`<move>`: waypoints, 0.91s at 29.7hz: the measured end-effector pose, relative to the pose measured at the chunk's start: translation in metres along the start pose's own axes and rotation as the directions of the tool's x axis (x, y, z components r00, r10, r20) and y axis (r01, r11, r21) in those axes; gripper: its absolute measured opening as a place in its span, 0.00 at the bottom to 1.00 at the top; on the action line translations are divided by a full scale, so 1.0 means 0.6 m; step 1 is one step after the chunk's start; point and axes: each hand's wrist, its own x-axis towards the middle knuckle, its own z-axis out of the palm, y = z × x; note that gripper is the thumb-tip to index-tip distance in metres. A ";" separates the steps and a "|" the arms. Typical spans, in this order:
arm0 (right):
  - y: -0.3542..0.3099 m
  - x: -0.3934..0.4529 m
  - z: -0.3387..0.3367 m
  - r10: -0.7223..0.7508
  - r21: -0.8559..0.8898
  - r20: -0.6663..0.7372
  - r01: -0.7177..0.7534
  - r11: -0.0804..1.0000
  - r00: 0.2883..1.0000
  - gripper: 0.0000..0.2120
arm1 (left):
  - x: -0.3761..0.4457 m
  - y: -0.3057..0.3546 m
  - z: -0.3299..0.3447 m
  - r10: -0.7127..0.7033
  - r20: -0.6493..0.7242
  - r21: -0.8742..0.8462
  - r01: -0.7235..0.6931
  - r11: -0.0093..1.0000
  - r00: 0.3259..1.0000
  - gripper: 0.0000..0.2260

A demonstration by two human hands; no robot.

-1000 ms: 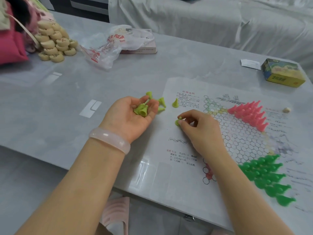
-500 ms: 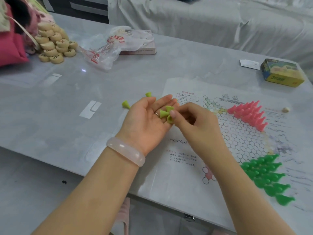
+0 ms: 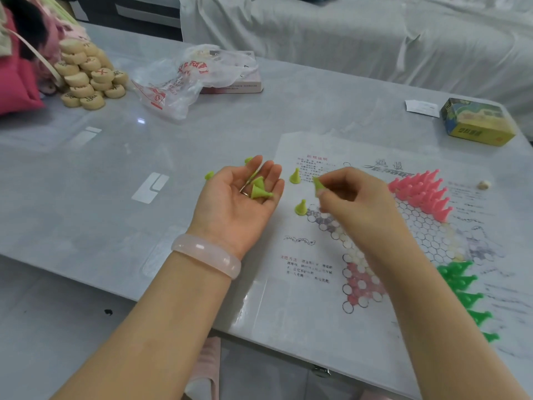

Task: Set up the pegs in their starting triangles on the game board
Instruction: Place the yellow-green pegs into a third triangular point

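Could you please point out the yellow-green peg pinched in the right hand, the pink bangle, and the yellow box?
Yellow-green peg (image 3: 317, 184): head view, on its cone body above the fingertips.
Pink bangle (image 3: 207, 257): head view, on its outer band at the left wrist.
Yellow box (image 3: 477, 121): head view, on its printed top face.

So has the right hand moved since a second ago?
Yes. The right hand, pinching a light green peg, has moved toward the pink pegs, off the paper board's left margin.
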 end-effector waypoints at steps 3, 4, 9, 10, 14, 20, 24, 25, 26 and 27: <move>0.013 0.010 -0.020 0.046 -0.025 -0.111 -0.049 0.998 0.993 0.05 | 0.000 0.001 0.001 0.010 -0.053 0.016 -0.009 1.000 0.999 0.09; 0.018 0.012 -0.022 0.052 -0.044 -0.141 -0.058 0.997 0.989 0.06 | -0.001 0.000 0.002 0.013 -0.068 0.024 -0.011 1.000 0.998 0.09; 0.035 0.020 -0.008 0.045 -0.125 -0.207 -0.073 0.989 0.977 0.04 | 0.002 -0.004 -0.001 0.016 -0.098 0.056 -0.011 0.998 0.995 0.08; 0.038 0.021 -0.005 0.043 -0.136 -0.205 -0.072 0.988 0.978 0.04 | 0.003 -0.004 -0.002 0.016 -0.099 0.051 -0.011 0.999 0.995 0.08; 0.048 0.022 -0.001 0.023 -0.192 -0.189 -0.060 0.980 0.982 0.04 | 0.005 -0.001 -0.003 0.000 -0.116 0.062 0.007 0.998 0.993 0.09; 0.053 0.020 0.004 0.032 -0.250 -0.109 -0.059 0.966 0.994 0.03 | 0.007 0.004 -0.008 -0.001 -0.149 0.089 0.015 0.996 0.989 0.10; 0.054 0.019 0.010 0.013 -0.287 -0.074 -0.034 0.957 0.997 0.03 | 0.005 0.004 -0.009 -0.019 -0.176 0.115 0.040 0.993 0.984 0.10; 0.054 0.019 0.011 0.004 -0.303 -0.072 -0.025 0.953 0.997 0.03 | 0.004 0.003 -0.008 -0.021 -0.178 0.120 0.043 0.992 0.984 0.10; 0.055 0.019 0.011 -0.006 -0.317 -0.071 -0.017 0.948 0.997 0.04 | 0.003 0.002 -0.007 -0.021 -0.177 0.127 0.044 0.991 0.984 0.11; 0.056 0.019 0.012 -0.014 -0.332 -0.073 -0.011 0.943 0.997 0.04 | 0.002 0.002 -0.006 -0.021 -0.175 0.134 0.044 0.990 0.984 0.11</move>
